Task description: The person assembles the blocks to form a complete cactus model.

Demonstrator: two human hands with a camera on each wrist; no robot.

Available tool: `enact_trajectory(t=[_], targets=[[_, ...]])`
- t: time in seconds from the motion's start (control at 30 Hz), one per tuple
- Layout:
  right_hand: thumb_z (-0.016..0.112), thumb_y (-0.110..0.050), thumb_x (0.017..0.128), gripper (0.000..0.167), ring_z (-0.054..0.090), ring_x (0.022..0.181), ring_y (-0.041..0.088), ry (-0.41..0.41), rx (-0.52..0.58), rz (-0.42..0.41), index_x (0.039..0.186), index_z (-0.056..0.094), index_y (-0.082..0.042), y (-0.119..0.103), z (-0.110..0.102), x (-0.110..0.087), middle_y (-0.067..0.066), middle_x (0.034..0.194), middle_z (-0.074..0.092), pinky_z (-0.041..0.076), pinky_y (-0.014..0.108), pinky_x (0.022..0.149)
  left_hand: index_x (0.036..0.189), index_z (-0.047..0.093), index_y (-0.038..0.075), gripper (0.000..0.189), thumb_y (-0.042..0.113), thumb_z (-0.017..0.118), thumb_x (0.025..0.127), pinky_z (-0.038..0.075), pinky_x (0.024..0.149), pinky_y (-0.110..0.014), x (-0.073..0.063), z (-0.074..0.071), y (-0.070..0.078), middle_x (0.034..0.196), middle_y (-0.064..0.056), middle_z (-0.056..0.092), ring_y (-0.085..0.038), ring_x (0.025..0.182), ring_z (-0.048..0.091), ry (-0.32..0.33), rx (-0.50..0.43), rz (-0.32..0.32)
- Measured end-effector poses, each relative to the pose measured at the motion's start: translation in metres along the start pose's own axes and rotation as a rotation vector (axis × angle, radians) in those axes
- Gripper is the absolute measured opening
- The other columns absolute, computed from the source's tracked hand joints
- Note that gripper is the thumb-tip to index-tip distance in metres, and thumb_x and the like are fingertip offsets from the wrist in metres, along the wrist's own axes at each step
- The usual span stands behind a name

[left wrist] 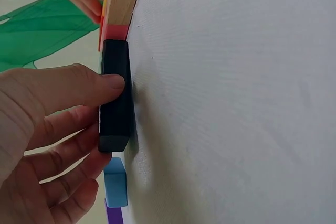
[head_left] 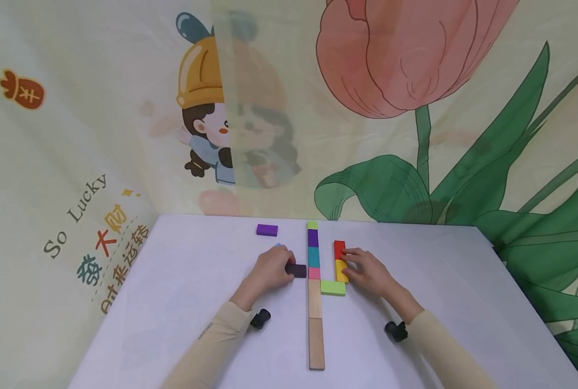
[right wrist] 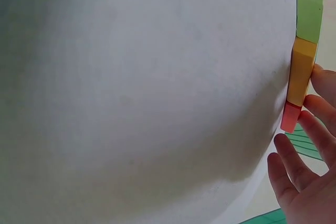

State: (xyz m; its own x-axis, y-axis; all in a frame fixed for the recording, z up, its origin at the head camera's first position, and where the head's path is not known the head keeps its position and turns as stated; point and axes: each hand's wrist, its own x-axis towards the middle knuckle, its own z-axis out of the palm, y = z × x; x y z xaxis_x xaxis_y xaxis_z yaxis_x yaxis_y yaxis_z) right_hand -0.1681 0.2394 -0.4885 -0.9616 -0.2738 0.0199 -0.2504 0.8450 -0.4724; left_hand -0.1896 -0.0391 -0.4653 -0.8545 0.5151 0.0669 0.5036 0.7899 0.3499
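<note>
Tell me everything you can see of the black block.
The black block is a plain, smooth rectangular bar, perhaps painted wood. The left hand pinches it, thumb on one side, fingers on the other. It is held crosswise to the long row of blocks, one end facing the pink block; whether those touch, or it rests on the table, I can't tell.

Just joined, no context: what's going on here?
Someone is arranging blocks on a white table. The left hand pinches a black block, its end at or near the pink block in a straight row. The right hand is at the yellow block and red block, which line up from a lime-green block beside the row. A purple block and blue block lie left of the row.
</note>
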Motion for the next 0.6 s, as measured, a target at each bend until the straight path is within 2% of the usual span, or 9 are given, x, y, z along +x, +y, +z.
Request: enact_trajectory(t=[0.6], targets=[[0.072,-0.022,0.087,0.044,0.052,0.128,0.034,0.024,-0.004,-0.014,0.128,0.064,-0.008,-0.0012,0.0017,-0.0021,0.011,0.137,0.057,0.047,0.051,0.102,0.092,0.071,0.009,0.020,0.014,0.077,0.074,0.046,0.068,-0.027,0.0052,0.0044,0.0017,0.083,-0.001,0.061,-0.013,0.077,0.051,-0.001,-0.014,0.000]])
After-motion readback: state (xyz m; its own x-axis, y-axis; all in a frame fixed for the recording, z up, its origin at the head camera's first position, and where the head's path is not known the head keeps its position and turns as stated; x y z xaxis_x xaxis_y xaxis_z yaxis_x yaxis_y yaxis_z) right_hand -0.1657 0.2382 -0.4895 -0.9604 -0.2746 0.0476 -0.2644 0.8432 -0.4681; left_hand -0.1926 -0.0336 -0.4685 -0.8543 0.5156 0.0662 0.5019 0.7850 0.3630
